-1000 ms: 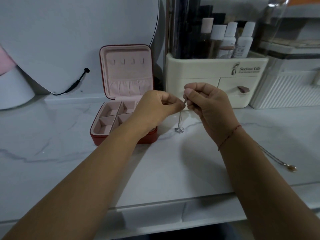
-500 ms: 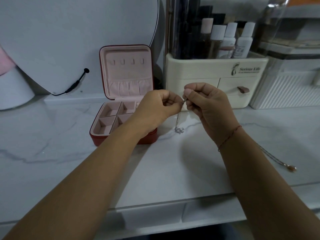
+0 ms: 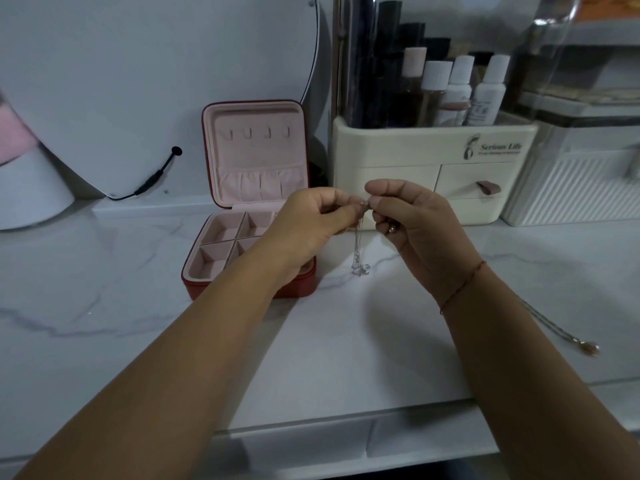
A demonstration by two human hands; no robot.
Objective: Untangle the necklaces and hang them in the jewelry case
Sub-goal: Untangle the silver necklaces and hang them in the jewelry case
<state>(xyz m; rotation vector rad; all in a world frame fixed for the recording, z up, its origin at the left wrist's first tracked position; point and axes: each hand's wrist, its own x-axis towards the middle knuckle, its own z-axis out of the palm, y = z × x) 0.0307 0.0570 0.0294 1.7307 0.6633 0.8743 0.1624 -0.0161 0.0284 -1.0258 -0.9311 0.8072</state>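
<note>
A thin silver necklace (image 3: 358, 252) hangs between my hands, its pendant touching the marble counter. My left hand (image 3: 313, 221) and my right hand (image 3: 415, 220) both pinch its top end, fingertips almost meeting. The red jewelry case (image 3: 256, 188) stands open to the left, with several small hooks in its pink lid and square compartments in its base; my left wrist covers its front right corner. A second necklace (image 3: 561, 332) with a rose-gold pendant lies on the counter at the right, partly hidden behind my right forearm.
A cream cosmetic organizer (image 3: 433, 168) with bottles and drawers stands right behind my hands. A white ribbed box (image 3: 581, 185) sits to its right. A round mirror (image 3: 156, 81) with a black cable (image 3: 152, 181) leans at the back left. The counter's front edge (image 3: 346, 420) runs below my forearms.
My hands have stayed almost in place while the fingers work at the chain's top. The pendant has barely shifted on the counter.
</note>
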